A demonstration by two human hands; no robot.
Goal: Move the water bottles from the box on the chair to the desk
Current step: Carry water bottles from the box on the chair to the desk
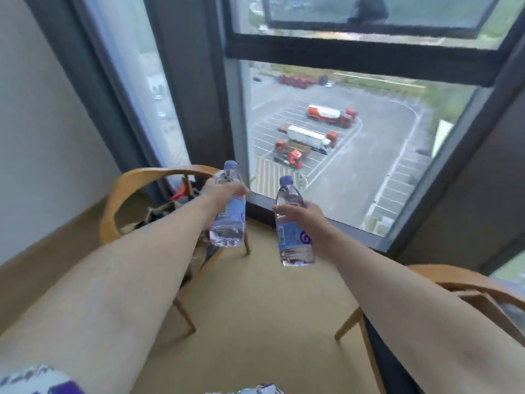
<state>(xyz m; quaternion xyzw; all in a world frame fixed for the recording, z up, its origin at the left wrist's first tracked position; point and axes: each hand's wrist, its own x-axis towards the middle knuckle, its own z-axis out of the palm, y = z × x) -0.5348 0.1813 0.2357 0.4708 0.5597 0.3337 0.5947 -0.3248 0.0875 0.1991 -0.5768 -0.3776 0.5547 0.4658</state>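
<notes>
A carpeted corner by a tall window (341,137) is shown. One bottle (230,214) is grasped in the left hand (224,194), another bottle (292,231) in the right hand (306,220) — both held in mid-air, above the floor. The left chair (127,189) stands behind; no desk is seen, so delivery is judged unfinished.

Clear water bottles (229,211) (292,231) w/ blue-purple caps, pale blue labels, magenta logo & barcode strip. Tan wooden chairs (125,189) (466,282) on beige carpet (255,308). Dark grey window frame (355,55); outside, grey lot w/ white bay lines, yellow hatching, red & white trucks (312,137).
</notes>
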